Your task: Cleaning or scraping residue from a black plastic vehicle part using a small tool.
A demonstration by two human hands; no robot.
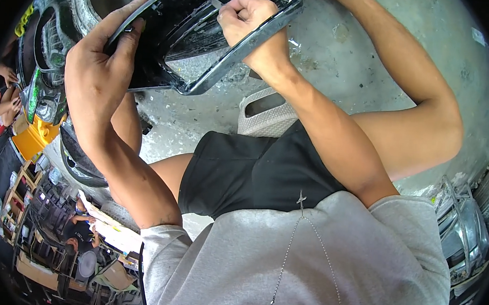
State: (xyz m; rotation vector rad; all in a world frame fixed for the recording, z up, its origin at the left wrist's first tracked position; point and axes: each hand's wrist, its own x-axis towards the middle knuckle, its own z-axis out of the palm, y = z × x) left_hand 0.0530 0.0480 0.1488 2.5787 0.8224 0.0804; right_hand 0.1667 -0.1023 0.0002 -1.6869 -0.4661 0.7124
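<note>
A large black plastic housing (149,49), shaped like a car headlight shell with a raised rim and open inside, is tilted in front of me at the top of the view. My left hand (100,66) grips its left edge, with the thumb over the rim and the fingers along the outer side. Reaching over the near rim, my right hand (246,25) is closed inside the housing. A small flat pale piece (216,4) sticks out at its fingers; its kind is too small to make out. The housing's far end is cut off by the view.
A grey woven plastic stool (267,114) stands between my legs on a stained concrete floor (342,57). Wheel-like round parts and housings (53,43) crowd the left. Other people's hands (7,102) show at far left; clear lamp parts (465,236) lie at right.
</note>
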